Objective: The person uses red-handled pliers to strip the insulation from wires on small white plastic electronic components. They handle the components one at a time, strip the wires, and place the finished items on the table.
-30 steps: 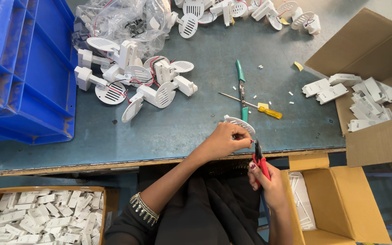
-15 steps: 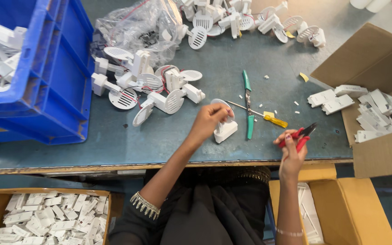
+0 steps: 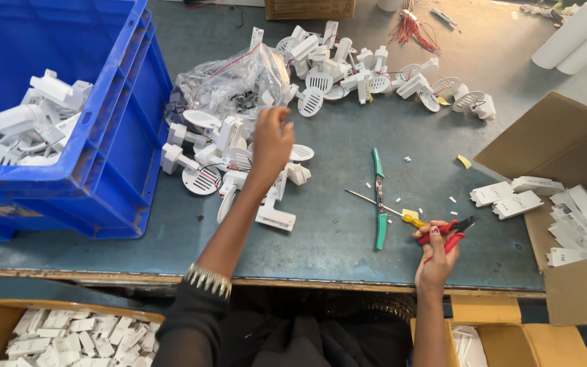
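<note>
Left hand is extended over the cluster of white plastic parts on the bench, fingers curled loosely; whether it pinches anything cannot be told. Right hand is closed around the red-handled cutters, held near the front edge of the bench. Green-handled pliers and a yellow-handled screwdriver lie just left of the right hand. A blue crate holding white parts stands at far left. An open cardboard box with flat white pieces sits at right. A clear plastic bag lies behind the parts cluster.
</note>
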